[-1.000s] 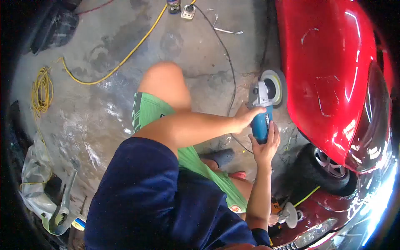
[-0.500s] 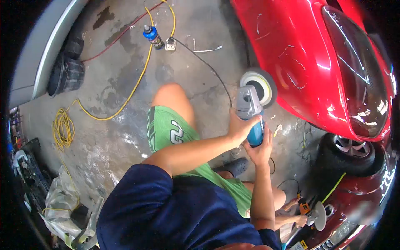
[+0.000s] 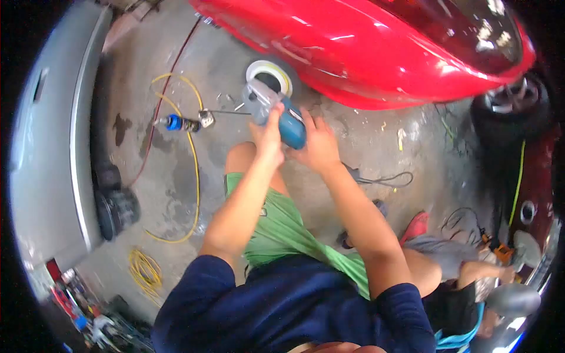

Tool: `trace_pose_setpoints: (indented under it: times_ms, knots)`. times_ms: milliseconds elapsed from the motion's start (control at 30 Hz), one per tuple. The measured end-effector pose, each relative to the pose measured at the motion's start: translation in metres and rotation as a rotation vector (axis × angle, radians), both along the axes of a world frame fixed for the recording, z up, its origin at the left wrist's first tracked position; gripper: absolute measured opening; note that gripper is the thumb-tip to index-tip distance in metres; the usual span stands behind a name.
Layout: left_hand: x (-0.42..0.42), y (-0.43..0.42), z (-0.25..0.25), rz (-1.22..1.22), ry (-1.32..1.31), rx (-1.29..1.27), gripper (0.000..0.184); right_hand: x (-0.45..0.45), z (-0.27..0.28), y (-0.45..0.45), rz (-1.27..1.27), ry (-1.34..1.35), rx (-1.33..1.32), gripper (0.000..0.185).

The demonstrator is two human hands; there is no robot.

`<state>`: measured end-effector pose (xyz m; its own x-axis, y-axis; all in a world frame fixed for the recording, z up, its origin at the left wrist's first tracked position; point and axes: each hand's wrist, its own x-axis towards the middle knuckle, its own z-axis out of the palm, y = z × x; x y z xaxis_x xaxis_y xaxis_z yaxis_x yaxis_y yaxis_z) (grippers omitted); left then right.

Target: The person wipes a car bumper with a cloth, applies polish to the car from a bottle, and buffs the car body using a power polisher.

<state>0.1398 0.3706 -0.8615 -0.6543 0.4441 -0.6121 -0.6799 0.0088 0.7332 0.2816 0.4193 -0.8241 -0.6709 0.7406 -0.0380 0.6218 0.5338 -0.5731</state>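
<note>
Both hands are closed around a blue and grey power polisher (image 3: 292, 125). My left hand (image 3: 269, 141) grips it near the grey head, and my right hand (image 3: 319, 143) wraps the rear of the blue body. The polisher's round pad (image 3: 284, 78), with a white and yellow ring, faces away from me beside the lower edge of a glossy red car body (image 3: 376, 56). Whether pad and paint touch, I cannot tell. A dark cord (image 3: 229, 112) runs from the tool area toward a white outlet box (image 3: 206, 118) on the floor.
A blue-capped bottle (image 3: 181, 123) lies by the yellow extension cord (image 3: 197, 200). Black buckets (image 3: 115, 209) stand beside a silver car (image 3: 50, 141) at left. Another person (image 3: 453, 259) sits at lower right near a dark red car part (image 3: 538, 167), with an orange tool (image 3: 502, 253).
My view has turned, so the red car now spans the top. The polisher has swung toward the left with both hands still on it. More of the other person shows.
</note>
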Motion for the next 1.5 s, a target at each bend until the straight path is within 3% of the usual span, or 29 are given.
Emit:
trace_pose_setpoints:
  times_ms: [100, 167, 267, 433, 500, 633, 833, 933, 1233, 1300, 1333, 1500]
  knots:
    - [0.072, -0.017, 0.022, -0.140, -0.070, 0.035, 0.092, 0.064, 0.013, -0.009, -0.093, -0.057, 0.009, 0.105]
    - [0.116, -0.019, 0.040, -0.253, -0.139, -0.018, 0.084, 0.115, 0.011, -0.010, -0.121, -0.070, 0.035, 0.101]
    - [0.164, -0.014, 0.058, -0.393, -0.263, -0.072, 0.090, 0.180, 0.021, -0.003, -0.127, -0.108, 0.071, 0.099]
    - [0.217, 0.003, 0.040, -0.503, -0.369, -0.089, 0.081, 0.239, 0.027, 0.012, -0.099, -0.133, 0.076, 0.099]
    - [0.216, 0.002, 0.034, -0.523, -0.397, -0.064, 0.089, 0.242, 0.030, 0.013, -0.100, -0.149, 0.072, 0.097]
    - [0.188, -0.012, 0.032, -0.499, -0.363, -0.065, 0.092, 0.217, 0.010, 0.007, -0.050, -0.123, 0.070, 0.096]
    - [0.134, -0.017, 0.053, -0.275, -0.056, -0.068, 0.085, 0.151, -0.010, 0.003, -0.015, 0.056, 0.042, 0.100]
    - [0.141, -0.012, 0.040, -0.166, -0.014, -0.055, 0.087, 0.149, -0.016, 0.015, 0.020, 0.089, 0.019, 0.102]
    - [0.266, 0.028, 0.036, -0.147, 0.182, -0.128, 0.084, 0.234, -0.061, 0.030, -0.179, 0.144, 0.014, 0.104]
    - [0.290, 0.041, 0.029, -0.129, 0.227, -0.178, 0.087, 0.248, -0.076, 0.038, -0.207, 0.241, -0.003, 0.103]
    - [0.296, 0.046, 0.035, -0.217, 0.238, -0.109, 0.097, 0.254, -0.082, 0.044, -0.212, 0.285, -0.004, 0.103]
    - [0.333, 0.074, 0.029, -0.193, 0.353, -0.150, 0.103, 0.276, -0.105, 0.080, -0.204, 0.427, 0.023, 0.102]
